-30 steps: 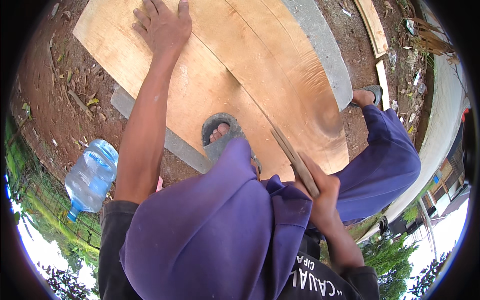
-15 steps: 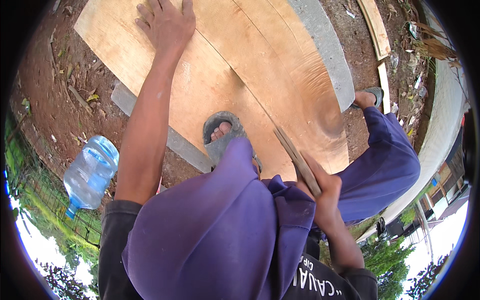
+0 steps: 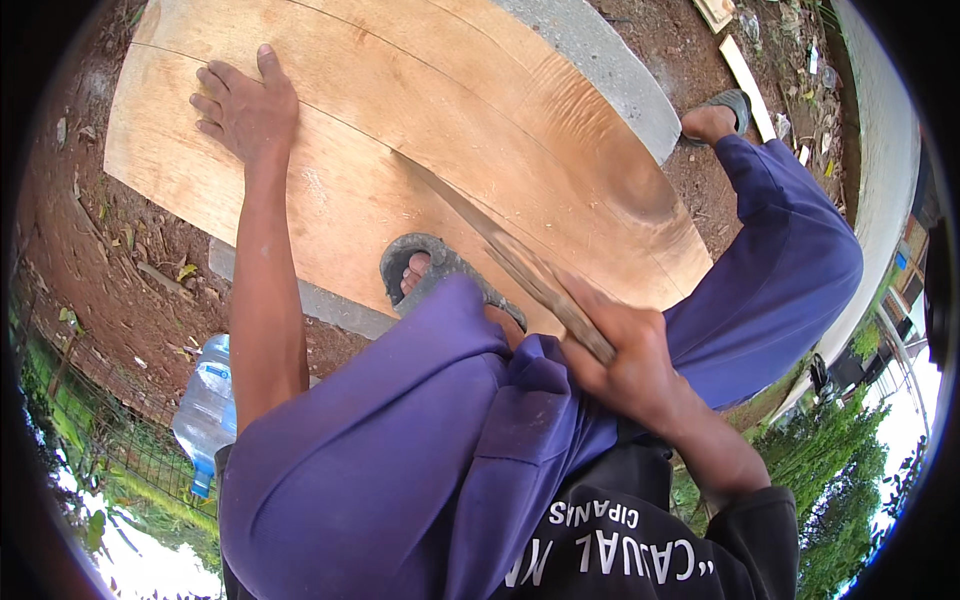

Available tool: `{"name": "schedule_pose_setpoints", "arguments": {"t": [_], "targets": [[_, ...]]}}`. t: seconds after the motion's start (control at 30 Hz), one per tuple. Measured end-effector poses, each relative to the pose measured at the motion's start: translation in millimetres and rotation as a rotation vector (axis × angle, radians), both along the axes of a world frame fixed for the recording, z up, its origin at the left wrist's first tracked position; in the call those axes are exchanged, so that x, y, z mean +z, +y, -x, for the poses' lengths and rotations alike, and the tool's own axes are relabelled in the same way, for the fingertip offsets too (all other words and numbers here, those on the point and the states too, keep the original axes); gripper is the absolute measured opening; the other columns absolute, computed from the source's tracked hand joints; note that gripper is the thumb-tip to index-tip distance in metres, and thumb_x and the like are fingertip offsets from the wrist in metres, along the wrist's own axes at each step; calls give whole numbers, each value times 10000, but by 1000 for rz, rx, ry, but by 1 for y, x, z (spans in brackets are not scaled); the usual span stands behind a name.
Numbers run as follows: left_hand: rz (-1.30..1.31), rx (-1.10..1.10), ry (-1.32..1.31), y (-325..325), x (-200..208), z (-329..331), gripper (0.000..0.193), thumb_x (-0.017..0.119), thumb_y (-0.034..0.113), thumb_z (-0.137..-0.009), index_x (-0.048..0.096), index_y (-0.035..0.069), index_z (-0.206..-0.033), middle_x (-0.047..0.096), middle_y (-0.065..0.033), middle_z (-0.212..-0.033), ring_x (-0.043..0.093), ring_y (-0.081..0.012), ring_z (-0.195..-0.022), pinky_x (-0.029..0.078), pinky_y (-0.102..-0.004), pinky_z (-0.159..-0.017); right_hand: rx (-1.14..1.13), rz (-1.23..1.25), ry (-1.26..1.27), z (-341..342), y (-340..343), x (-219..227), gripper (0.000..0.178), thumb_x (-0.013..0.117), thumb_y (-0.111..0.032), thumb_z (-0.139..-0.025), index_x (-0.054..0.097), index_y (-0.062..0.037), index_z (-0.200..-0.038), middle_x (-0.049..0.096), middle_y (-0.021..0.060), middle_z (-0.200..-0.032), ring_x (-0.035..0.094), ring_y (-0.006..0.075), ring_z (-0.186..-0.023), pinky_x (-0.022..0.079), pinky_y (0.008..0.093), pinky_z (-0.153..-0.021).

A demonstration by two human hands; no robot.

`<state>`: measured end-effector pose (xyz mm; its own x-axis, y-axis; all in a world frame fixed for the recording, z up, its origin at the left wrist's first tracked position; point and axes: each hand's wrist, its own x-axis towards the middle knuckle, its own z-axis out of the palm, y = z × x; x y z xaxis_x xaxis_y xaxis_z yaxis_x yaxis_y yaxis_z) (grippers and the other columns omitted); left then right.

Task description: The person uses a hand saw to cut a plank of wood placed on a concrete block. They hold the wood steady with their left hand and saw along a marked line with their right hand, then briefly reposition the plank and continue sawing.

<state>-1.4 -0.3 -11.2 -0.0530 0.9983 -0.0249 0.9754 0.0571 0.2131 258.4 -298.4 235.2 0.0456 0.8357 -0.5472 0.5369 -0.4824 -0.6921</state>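
Observation:
A plywood sheet (image 3: 340, 130) with long dark lines along it lies low in front of me. My left hand (image 3: 255, 115) is pressed on its far left part, palm down and fingers spread, holding nothing. My right hand (image 3: 625, 350) grips the wooden handle of a handsaw (image 3: 545, 285). The saw's thin blade slants up and left, its tip meeting one of the lines on the sheet. Whether the teeth are in the wood, I cannot tell. My sandalled foot (image 3: 418, 268) rests on the sheet's near edge, left of the saw.
A grey slab (image 3: 600, 65) shows under the sheet's far edge, and another grey piece (image 3: 340, 307) under its near left edge. A large clear water bottle (image 3: 208, 405) lies left on the soil. Wood strips (image 3: 748, 88) and a pale wall (image 3: 880, 190) are at the right.
The view has turned and shifted, so the sheet lies at a different slant. More of the saw blade shows above the sheet now. My left hand stays flat on the sheet.

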Motion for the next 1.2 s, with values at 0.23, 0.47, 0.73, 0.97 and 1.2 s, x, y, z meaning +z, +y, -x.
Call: {"name": "schedule_pose_setpoints", "arguments": {"t": [0.23,0.47,0.73,0.97,1.2], "targets": [[14,45,34,-5,3,12,887,329,611,-1053,168,-42,-1630,120,-225,-1722,54,-457,-1582,52,-567,-1278,45,109,2,-27,-44,92,747,772,-25,-683,592,33,-1406,744,208,-955,738,350,-740,596,392,-689],[11,21,3,-4,-3,2,885,321,612,-1055,167,-44,-1630,119,-227,-1721,49,-461,-1582,53,-570,-1278,-58,63,53,-1,-7,9,667,757,-59,-778,567,45,-1408,726,245,-958,725,398,-774,596,423,-716],[17,40,7,-6,5,12,894,305,613,-1057,151,-59,-1626,104,-234,-1721,37,-466,-1581,46,-566,-1279,59,154,24,-37,-49,93,743,759,-23,-709,572,33,-1426,751,217,-1036,755,350,-781,606,389,-714],[31,9,-2,-6,-1,1,885,307,603,-1059,153,-59,-1626,103,-237,-1720,45,-468,-1580,40,-563,-1279,-53,18,25,0,-11,5,677,735,-10,-744,592,32,-1404,733,227,-944,738,348,-733,590,387,-678],[11,28,-1,-3,5,9,878,315,595,-1060,158,-58,-1625,106,-240,-1719,39,-464,-1582,42,-562,-1281,27,154,-9,-29,-43,92,686,742,-30,-716,603,50,-1382,747,203,-912,735,327,-685,597,376,-656]]}}
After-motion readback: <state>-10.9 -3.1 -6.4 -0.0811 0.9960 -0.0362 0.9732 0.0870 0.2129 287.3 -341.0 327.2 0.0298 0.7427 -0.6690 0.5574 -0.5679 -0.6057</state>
